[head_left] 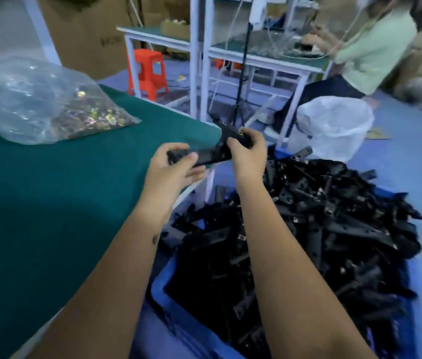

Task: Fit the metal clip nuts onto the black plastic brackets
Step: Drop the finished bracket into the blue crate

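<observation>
A long black plastic bracket (213, 155) is held in the air over the right edge of the green table (49, 203). My left hand (176, 167) grips its near left end, thumb on top. My right hand (248, 154) grips its far end, fingers curled round it, and a small glint of a metal clip nut (241, 131) shows at the fingertips. A clear plastic bag of brass-coloured clip nuts (88, 117) lies on the table at the far left. A blue crate (163, 296) heaped with black brackets (321, 229) stands below my right arm.
A white lined bin (334, 125) stands on the blue floor beyond the crate. White-framed workbenches (256, 60) and an orange stool (150, 71) are further back. A person in a green top (375, 47) works at the far right bench. Cardboard boxes (88, 35) stand behind.
</observation>
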The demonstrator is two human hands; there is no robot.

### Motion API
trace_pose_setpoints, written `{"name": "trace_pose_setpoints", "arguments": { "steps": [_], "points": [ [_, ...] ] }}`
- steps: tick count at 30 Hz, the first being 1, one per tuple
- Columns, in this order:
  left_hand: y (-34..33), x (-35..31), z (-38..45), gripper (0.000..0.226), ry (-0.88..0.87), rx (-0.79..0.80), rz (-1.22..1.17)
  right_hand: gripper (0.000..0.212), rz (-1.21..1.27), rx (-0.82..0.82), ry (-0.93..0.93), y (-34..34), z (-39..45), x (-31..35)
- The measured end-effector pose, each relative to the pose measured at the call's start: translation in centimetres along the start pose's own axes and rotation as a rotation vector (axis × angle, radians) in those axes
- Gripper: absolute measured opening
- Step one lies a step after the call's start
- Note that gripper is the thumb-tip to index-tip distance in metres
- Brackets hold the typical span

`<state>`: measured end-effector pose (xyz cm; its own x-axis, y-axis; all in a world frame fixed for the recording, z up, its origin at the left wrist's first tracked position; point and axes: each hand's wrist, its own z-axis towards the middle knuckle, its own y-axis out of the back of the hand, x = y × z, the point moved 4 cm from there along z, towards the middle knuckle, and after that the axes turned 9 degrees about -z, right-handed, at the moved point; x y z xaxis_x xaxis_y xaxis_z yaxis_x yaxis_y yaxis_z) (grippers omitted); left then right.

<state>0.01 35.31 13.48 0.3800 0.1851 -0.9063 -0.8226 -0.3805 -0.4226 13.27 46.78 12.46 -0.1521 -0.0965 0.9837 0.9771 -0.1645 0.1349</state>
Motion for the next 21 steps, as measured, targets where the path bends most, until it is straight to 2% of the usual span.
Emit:
{"name": "trace_pose_setpoints", "arguments": {
  "steps": [3, 6, 8, 10, 12, 14, 16, 18, 21],
  "points": [
    [-4.8, 5.0, -1.1, 0.015, 0.157, 0.109, 0.057, 0.032, -0.123, -0.121, -0.058, 7.1, 1.1, -2.9],
    [-7.3, 8.6, -2.5, 0.019, 0.310, 0.241, 0.251, 0.041, -0.300, -0.126, -0.064, 12.6, 1.6, -4.9],
    [-8.3, 9.9, -3.4, 0.024, 0.436, 0.395, 0.355, 0.047, -0.408, -0.148, -0.063, 15.2, 2.2, -5.6],
    [-8.7, 10.5, -4.3, 0.028, 0.555, 0.562, 0.510, 0.049, -0.558, -0.238, -0.085, 17.1, 2.8, -6.1],
    [-8.2, 10.6, -4.5, 0.031, 0.598, 0.635, 0.649, 0.049, -0.666, -0.312, -0.144, 17.9, 2.9, -6.6],
    [-7.4, 10.0, -4.0, 0.027, 0.551, 0.615, 0.715, 0.046, -0.707, -0.329, -0.166, 17.0, 2.7, -6.4],
    [-6.9, 8.3, -3.2, 0.018, 0.457, 0.551, 0.683, 0.042, -0.736, -0.292, -0.120, 14.5, 2.2, -5.5],
    [-6.5, 5.6, -2.1, 0.014, 0.328, 0.445, 0.558, 0.040, -0.753, -0.246, -0.031, 11.1, 1.6, -4.0],
    [-4.9, 0.2, -0.6, 0.022, 0.115, 0.318, 0.377, 0.039, -0.737, -0.161, 0.157, 4.8, -0.1, -1.0]
  ]
}}
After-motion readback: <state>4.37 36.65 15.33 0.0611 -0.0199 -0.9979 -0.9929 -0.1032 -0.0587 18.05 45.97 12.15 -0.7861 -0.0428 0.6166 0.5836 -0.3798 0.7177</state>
